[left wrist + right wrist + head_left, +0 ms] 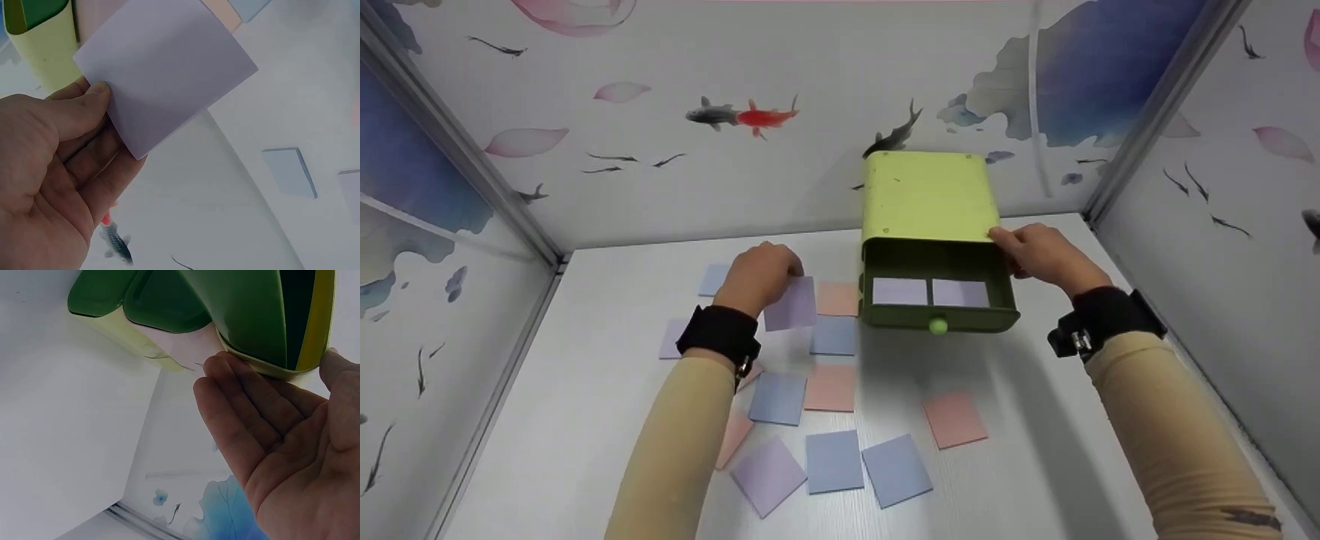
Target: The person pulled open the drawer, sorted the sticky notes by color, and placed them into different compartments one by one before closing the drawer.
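My left hand [763, 276] pinches a purple square note pad [169, 67] by one corner, thumb on its face and fingers behind. The pad is raised over the table, left of a yellow-green drawer box [930, 195]. At the front of the box a dark green drawer [877, 319] with a round green knob [937, 326] is pulled out. Inside it stand two purple pads [900, 291] side by side. My right hand [1046, 255] grips the box's right front edge, thumb at the rim and fingers [225, 405] along the side.
Several blue, pink and purple pads lie scattered on the white table [585, 360], among them a blue pad [835, 461] and a pink pad [955, 420]. Behind the box rises a panel [802, 180] printed with fish; side panels close off left and right.
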### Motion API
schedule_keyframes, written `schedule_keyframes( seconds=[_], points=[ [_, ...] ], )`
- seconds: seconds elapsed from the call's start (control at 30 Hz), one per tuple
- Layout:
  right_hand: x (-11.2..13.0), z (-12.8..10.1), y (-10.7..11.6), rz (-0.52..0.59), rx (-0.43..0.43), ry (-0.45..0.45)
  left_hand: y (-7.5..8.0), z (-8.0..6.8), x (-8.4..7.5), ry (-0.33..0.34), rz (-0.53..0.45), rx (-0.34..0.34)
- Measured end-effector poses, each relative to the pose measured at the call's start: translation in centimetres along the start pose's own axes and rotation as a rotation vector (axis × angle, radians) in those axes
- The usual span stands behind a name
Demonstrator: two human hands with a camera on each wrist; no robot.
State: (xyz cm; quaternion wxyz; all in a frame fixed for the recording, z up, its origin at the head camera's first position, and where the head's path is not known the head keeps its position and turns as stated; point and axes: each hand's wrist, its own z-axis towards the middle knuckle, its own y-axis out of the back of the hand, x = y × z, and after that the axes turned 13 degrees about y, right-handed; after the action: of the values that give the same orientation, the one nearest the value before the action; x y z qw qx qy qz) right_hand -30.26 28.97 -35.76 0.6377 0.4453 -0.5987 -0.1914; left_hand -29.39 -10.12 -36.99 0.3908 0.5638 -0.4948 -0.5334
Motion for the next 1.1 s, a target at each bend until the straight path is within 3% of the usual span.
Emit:
schedule_keyframes(
  seconds=[0.53,0.83,1.1],
  points=[
    [-0.2,0.0,0.3,0.004,-0.014,0.009,5.6,-0.5,-4.1,-0.066,-0.005,-0.025],
    [-0.2,-0.1,0.1,-0.002,-0.023,0.011,6.8,-0.3,-7.3,-0.106,0.038,-0.045],
    [0.0,0.0,0.0,0.012,-0.026,0.009,6.2,-0.3,-9.7,-0.126,0.016,-0.077]
  ],
)
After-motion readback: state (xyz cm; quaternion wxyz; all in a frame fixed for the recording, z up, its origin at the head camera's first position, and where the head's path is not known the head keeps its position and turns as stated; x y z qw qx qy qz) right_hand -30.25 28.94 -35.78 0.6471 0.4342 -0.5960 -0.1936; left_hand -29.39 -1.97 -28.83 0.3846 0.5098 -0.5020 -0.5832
